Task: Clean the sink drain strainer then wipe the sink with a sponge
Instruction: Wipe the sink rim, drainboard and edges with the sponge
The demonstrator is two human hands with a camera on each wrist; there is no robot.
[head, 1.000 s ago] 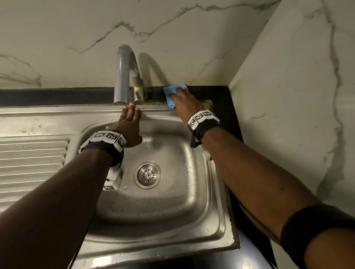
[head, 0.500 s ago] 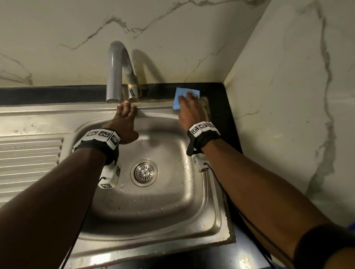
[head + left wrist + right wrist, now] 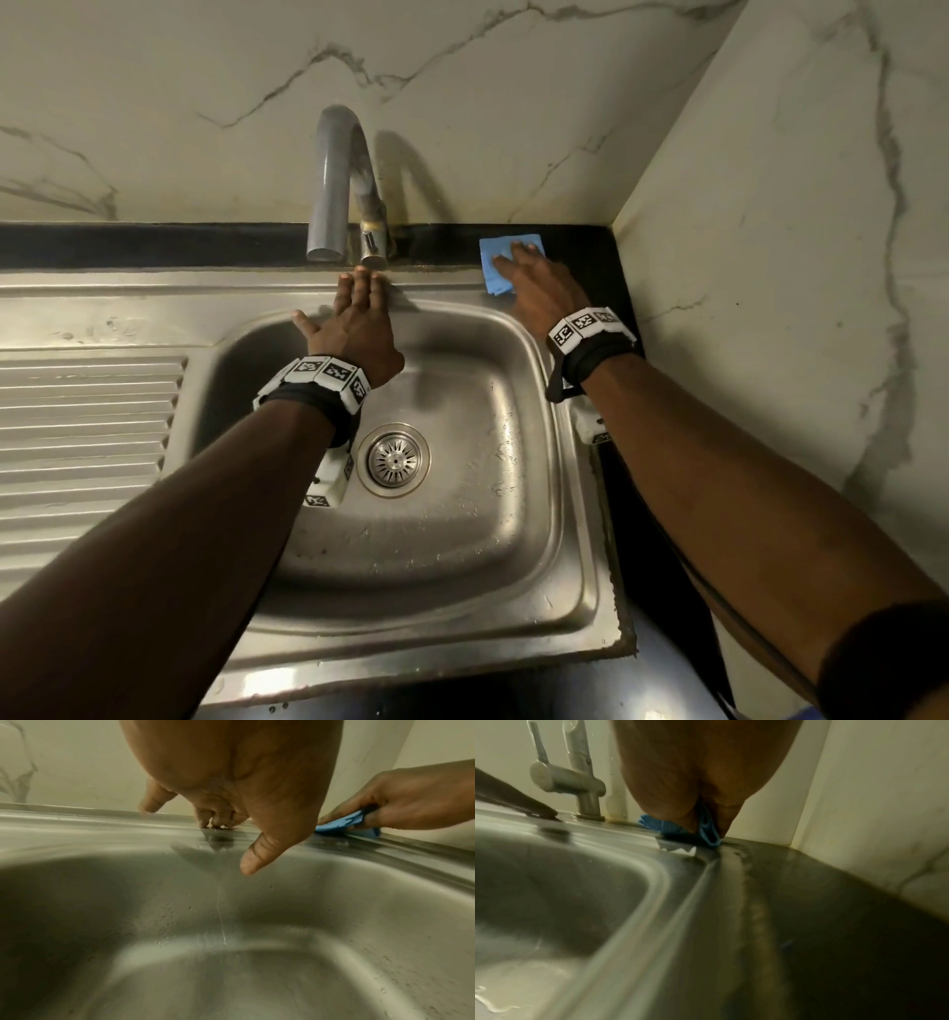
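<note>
The round metal drain strainer point(image 3: 394, 460) sits in the floor of the steel sink point(image 3: 462, 545), and nothing touches it. My right hand point(image 3: 539, 288) presses a blue sponge point(image 3: 497, 280) onto the back right corner of the sink rim. Its fingers lie across the top. From the left wrist view, a fold of the sponge point(image 3: 347, 822) runs up between the thumb and fingers of my right hand point(image 3: 411, 801). My left hand point(image 3: 359, 308) is open, its straight fingertips point(image 3: 216, 822) resting on the back rim below the tap and its thumb spread over the basin.
A grey curved tap point(image 3: 334, 180) rises behind the rim, with its lever point(image 3: 564, 778) beside the sponge. The ribbed draining board point(image 3: 87, 421) lies left. Marble walls close the back and right. A black counter strip point(image 3: 624, 288) borders the sink. A thin trickle point(image 3: 221, 914) runs down the basin wall.
My right hand slid the sponge to the right along the back rim, from beside the tap to the corner. My left hand stayed below the tap and its thumb spread out.
</note>
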